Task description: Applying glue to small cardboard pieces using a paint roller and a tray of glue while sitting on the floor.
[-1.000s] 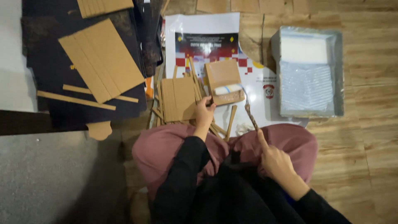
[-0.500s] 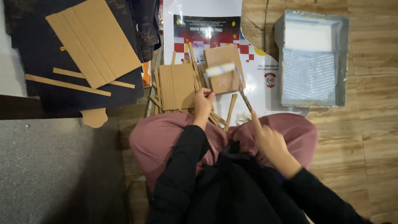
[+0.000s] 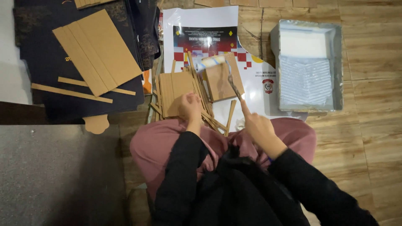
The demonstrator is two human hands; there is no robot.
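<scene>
While the small paint roller with the pale sleeve (image 3: 210,62) sits on the top edge of the little brown cardboard panel (image 3: 222,77), the right hand (image 3: 257,125) has its fingers wrapped around the roller's thin handle, index finger stretched along the shaft. The panel lies on a white printed poster sheet (image 3: 201,19), so the poster is my landmark for everything else.

Left hand (image 3: 190,106) rests at the poster's lower left corner, fingers curled and pressing down on a stack of ribbed brown cardboard sheets (image 3: 171,92), with loose cardboard strips (image 3: 230,117) fanned out just beside it.

Right of the poster is a grey plastic paint tray (image 3: 339,67), near but apart from the panel, with a bare strip of poster between them, so the roller has open room that way. Left of the poster a big tan cardboard piece (image 3: 98,50) lies on a dark cloth or board (image 3: 37,46), well apart from the hands.

Below the poster, pink-trousered knees (image 3: 155,142) crowd right up to the stack, so there's not much room on that side.

Hard to tell: the strips partly hide under the left hand, the poster's top edge is cut off, and whether the roller is wet I can't make out.
</scene>
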